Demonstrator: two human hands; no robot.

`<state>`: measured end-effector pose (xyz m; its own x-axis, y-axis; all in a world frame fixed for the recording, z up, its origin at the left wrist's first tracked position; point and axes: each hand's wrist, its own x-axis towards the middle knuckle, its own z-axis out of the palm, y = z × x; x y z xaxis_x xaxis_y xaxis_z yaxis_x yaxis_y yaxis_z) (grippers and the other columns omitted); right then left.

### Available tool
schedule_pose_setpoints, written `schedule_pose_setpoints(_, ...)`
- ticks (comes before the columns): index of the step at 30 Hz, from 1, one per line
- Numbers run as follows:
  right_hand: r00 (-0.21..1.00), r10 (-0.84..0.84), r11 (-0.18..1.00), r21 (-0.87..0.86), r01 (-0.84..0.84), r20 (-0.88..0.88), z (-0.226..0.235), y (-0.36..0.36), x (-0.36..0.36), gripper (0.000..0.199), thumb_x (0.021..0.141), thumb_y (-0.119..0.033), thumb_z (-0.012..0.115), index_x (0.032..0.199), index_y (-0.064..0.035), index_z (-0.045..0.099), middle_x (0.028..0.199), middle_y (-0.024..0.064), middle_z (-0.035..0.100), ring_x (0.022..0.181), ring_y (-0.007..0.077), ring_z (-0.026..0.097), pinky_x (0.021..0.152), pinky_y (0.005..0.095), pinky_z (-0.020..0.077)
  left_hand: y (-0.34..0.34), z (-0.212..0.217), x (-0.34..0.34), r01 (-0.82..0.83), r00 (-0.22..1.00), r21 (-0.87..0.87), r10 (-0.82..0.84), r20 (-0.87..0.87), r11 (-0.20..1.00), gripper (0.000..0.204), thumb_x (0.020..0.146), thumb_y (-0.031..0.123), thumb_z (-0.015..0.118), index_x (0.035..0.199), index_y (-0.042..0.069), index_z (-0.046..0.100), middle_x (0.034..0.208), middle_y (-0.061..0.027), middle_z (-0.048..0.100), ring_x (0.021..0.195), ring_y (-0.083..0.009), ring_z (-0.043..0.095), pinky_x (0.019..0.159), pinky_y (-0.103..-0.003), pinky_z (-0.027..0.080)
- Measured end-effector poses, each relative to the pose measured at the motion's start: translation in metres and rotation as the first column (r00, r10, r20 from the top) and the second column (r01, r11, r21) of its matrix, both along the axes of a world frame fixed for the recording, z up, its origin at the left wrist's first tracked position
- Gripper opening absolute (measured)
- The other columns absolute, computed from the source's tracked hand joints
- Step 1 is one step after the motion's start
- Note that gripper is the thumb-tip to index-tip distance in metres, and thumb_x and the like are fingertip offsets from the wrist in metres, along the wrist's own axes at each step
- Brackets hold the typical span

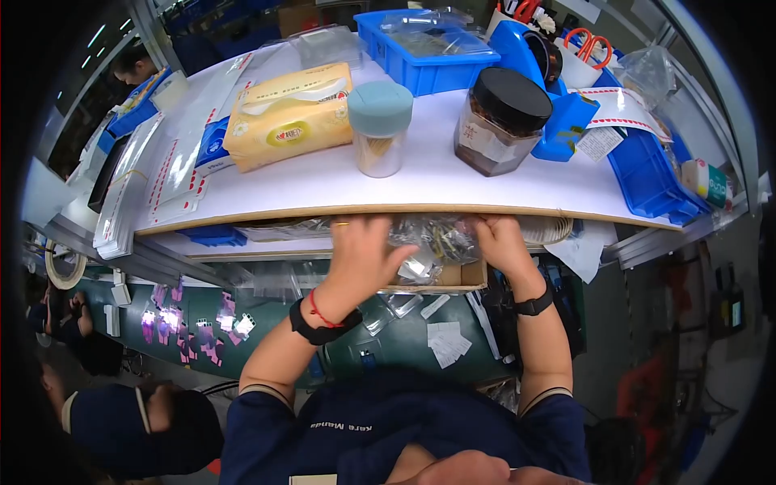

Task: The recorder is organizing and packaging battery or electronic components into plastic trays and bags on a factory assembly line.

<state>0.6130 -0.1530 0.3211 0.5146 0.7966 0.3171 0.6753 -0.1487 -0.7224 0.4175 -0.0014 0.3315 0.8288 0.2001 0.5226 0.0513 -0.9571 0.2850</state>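
A shallow cardboard box (467, 280) sits on the lower shelf, just below the edge of the white upper shelf. Crinkled clear plastic bags (446, 244) with small parts in them fill it. My left hand (360, 257) is at the box's left side, thumb stretched away from the fingers; its fingertips reach under the upper shelf edge and are partly hidden. At the right side, my right hand (504, 249) has its fingers curled at the edge of a clear plastic bag and seems to grip it. The tips of those fingers are partly covered.
Above stands the white shelf (283, 191) with a yellow tissue pack (293, 113), a blue-lidded jar (379, 133), a black-lidded jar (499, 125) and blue bins (440, 69). Below is a green bench (275, 323) with papers (447, 344). Other people are at the left.
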Motion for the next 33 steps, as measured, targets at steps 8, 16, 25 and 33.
schedule_pose_setpoints(8,0.995,0.079,0.995,-0.053,-0.082,-0.061,0.016,-0.007,-0.009,0.017,0.083,0.000,0.054,0.095,0.0027,0.065,0.086,0.0209,0.066,0.080,0.0330,0.066,0.073,0.0341,0.0503,0.023,-0.007,-0.010,-0.281,0.960,-0.269,0.270,-0.080,0.921,0.048,0.076,0.027,0.072,0.114,0.001,0.058,0.113,-0.0205,0.057,0.106,-0.0415,0.049,0.095,-0.045,0.036)
schedule_pose_setpoints(16,0.975,0.222,0.974,-0.051,-0.221,0.011,0.014,-0.007,-0.015,0.022,0.078,0.009,0.050,0.093,0.0010,0.064,0.085,0.0149,0.067,0.081,0.0252,0.067,0.074,0.0299,0.0500,0.017,-0.017,0.020,-0.133,0.989,-0.244,0.110,-0.103,0.961,0.039,0.075,0.022,0.070,0.111,0.007,0.064,0.089,-0.0154,0.066,0.088,-0.0343,0.061,0.083,-0.044,0.043)
schedule_pose_setpoints(25,0.956,0.291,0.956,-0.040,-0.289,0.037,0.049,-0.015,-0.038,0.054,0.067,-0.008,0.064,0.120,-0.0018,0.057,0.117,0.0208,0.058,0.115,0.0353,0.051,0.098,0.0375,0.0384,0.015,-0.005,0.012,-0.030,0.990,-0.382,-0.024,-0.135,0.924,0.015,0.075,0.017,0.069,0.084,0.006,0.064,0.081,-0.0128,0.065,0.084,-0.0337,0.060,0.079,-0.041,0.043)
schedule_pose_setpoints(33,0.780,0.626,0.492,0.791,-0.362,-0.032,0.200,-0.086,-0.093,0.082,0.079,-0.070,0.050,0.118,0.0025,0.052,0.118,0.0221,0.057,0.108,0.0370,0.054,0.093,0.0492,0.0414,0.014,-0.008,-0.003,0.074,0.972,-0.523,-0.178,-0.153,0.849,0.020,0.089,0.018,0.060,0.099,0.000,0.063,0.088,-0.0134,0.067,0.078,-0.0203,0.065,0.072,-0.031,0.049)
